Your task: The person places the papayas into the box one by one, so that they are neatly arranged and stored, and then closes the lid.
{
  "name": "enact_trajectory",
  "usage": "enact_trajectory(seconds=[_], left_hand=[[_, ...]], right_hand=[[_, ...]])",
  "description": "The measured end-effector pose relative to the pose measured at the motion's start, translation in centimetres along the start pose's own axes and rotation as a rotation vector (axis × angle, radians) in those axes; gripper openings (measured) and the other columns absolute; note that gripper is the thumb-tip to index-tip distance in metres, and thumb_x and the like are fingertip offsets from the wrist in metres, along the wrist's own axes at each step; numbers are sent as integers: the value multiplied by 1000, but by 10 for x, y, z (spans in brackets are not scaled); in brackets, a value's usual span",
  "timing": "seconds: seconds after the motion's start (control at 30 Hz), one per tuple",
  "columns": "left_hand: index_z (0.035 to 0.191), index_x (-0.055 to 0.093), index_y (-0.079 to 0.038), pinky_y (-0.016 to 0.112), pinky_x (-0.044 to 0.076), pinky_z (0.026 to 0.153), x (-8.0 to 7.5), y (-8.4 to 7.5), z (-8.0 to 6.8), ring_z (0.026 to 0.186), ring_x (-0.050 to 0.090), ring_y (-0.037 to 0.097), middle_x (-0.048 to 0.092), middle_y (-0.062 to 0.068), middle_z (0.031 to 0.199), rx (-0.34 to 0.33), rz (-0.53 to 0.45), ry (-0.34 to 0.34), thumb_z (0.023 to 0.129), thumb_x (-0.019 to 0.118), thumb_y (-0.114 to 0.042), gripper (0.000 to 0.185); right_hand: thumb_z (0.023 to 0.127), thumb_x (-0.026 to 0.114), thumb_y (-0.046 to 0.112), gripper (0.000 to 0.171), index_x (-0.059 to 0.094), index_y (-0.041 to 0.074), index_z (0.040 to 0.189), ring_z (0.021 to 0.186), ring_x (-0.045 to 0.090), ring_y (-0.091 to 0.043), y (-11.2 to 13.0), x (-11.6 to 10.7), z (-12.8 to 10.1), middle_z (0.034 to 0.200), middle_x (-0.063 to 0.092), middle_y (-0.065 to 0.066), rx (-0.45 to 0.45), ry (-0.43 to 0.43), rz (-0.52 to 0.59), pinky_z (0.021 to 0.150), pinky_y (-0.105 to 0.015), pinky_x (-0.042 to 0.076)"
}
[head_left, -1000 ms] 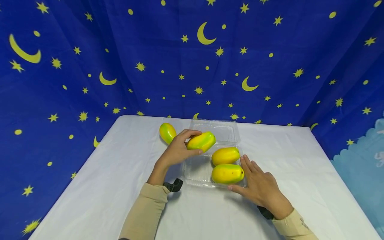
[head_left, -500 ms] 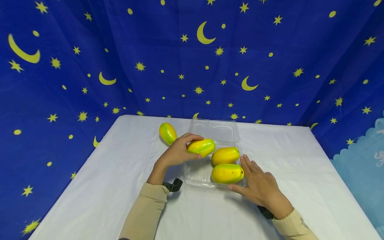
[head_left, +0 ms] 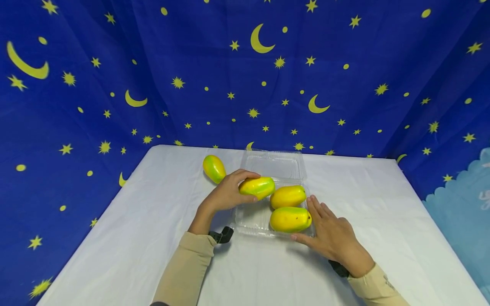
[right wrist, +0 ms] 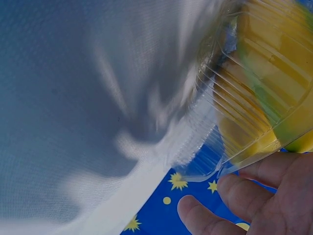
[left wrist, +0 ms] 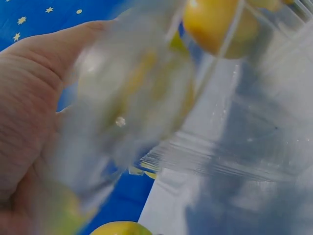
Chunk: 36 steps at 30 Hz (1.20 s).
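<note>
While left hand (head_left: 226,194) fingers curl round smooth oval mango (head_left: 257,187), right hand (head_left: 332,239) fingers spread flat against ribbed clear clamshell (head_left: 250,216).

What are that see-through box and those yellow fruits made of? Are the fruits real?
The clamshell box looks like thin clear plastic: glossy, ribbed walls, the cloth showing through. The mangoes, like the one in the left hand, have a smooth, even, waxy yellow-green skin with hardly a blemish, so they may be plastic or foam imitations; the pictures cannot settle it. The tablecloth looks like matte white woven fabric.
</note>
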<state>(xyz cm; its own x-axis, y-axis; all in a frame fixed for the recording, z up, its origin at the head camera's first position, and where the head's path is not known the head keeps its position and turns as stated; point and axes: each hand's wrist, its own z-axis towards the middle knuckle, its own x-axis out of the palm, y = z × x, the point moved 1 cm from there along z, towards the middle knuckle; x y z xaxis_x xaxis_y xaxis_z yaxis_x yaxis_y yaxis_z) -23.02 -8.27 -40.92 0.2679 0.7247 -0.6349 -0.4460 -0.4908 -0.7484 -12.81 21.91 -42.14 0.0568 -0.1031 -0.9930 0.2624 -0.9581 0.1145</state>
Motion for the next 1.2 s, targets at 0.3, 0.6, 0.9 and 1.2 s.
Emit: enact_trajectory(seconds=[0.3, 0.6, 0.9, 1.2], left_hand=[[133, 61, -33, 39, 46, 106, 5, 0, 2, 122, 56, 13, 59, -9, 133, 1, 72, 11, 79, 85, -36, 60], [133, 61, -33, 40, 45, 108, 8, 4, 2, 126, 55, 13, 59, -10, 135, -24, 102, 12, 78, 86, -35, 60], [135, 60, -29, 39, 46, 106, 10, 5, 2, 123, 56, 13, 60, -9, 135, -49, 134, 38, 80, 85, -33, 60], [137, 59, -27, 39, 45, 107, 10, 6, 2, 124, 56, 15, 58, -6, 139, -44, 146, 54, 81, 84, -31, 61]], right_hand=[[82, 46, 86, 115, 22, 4, 159, 144, 39, -42, 0, 1, 1, 166, 23, -14, 5, 11, 2, 81, -60, 52], [81, 45, 87, 116, 21, 4, 159, 144, 40, -42, 0, 1, 1, 166, 23, -15, 5, 15, 2, 79, -59, 53], [82, 46, 86, 116, 21, 4, 159, 144, 39, -43, 1, 0, 1, 166, 22, -15, 9, 23, 11, 81, -61, 52], [82, 45, 87, 115, 22, 5, 159, 145, 38, -42, 1, 1, 0, 166, 22, -15, 15, 7, 8, 84, -63, 51]])
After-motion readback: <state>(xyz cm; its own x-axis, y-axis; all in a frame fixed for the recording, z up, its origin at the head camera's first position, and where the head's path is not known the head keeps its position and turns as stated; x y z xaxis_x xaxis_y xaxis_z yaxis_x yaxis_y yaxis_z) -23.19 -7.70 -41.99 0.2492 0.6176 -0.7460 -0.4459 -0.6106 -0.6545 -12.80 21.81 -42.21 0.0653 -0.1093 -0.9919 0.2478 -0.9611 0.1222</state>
